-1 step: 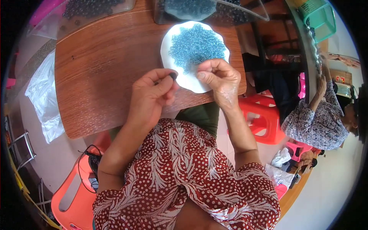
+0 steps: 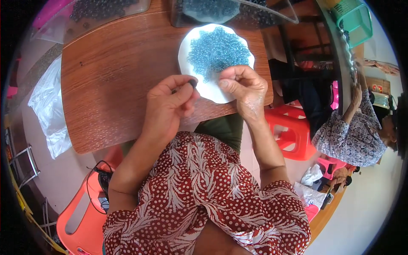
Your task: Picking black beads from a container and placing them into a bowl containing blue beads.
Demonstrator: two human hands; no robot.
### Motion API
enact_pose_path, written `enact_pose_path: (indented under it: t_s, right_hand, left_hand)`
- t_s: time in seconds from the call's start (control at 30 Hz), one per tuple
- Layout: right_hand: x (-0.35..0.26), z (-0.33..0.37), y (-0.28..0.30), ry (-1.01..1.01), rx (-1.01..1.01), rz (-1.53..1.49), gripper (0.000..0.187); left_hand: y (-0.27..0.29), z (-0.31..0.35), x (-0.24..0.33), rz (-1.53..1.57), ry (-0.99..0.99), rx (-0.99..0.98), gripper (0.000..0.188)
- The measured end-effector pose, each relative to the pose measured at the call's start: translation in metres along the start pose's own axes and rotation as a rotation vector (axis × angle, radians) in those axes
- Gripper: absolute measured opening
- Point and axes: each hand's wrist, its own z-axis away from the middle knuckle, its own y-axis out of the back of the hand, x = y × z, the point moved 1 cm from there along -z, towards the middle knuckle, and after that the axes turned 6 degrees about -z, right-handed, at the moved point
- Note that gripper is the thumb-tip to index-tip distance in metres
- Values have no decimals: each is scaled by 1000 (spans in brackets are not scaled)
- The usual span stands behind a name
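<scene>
Bead (image 2: 193,83), a dark roundish one as far as I can tell, is up in the air by the near-left edge of the white plate (image 2: 184,59), pinched between the thumb and fingers of the left hand (image 2: 169,98). The right hand (image 2: 248,88) is over the near-right part of the plate, thumb and index tips close together. Can't tell if they actually meet or have something thin between them, a thread maybe, too fine to make out here. There's a gap between the two hands, so they're not pressed together.

Heaped on the plate are the blue beads (image 2: 219,47), and a clear bin (image 2: 272,13) sits just beyond its far side. The table (image 2: 106,80) stretches off left of the plate.

My guess: the step in hand is fiddly two-handed work on that one dark piece. Next move probably calls for a steady left pinch and the right fingertips lined up with it.
</scene>
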Motion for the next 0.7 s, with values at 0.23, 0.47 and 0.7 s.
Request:
enact_pose_path:
  t_s: [0.23,0.47,0.7]
  right_hand:
    - [-6,3,-11,116,55,-129,16]
    - [-3,2,-16,128,44,-107,15]
    - [2,2,-10,273,26,197,15]
  left_hand:
    - [-25,-10,6,-302,-194,100,15]
    - [-37,-18,-2,-451,-347,107,12]
    - [-35,-30,-8,-630,-446,165,12]
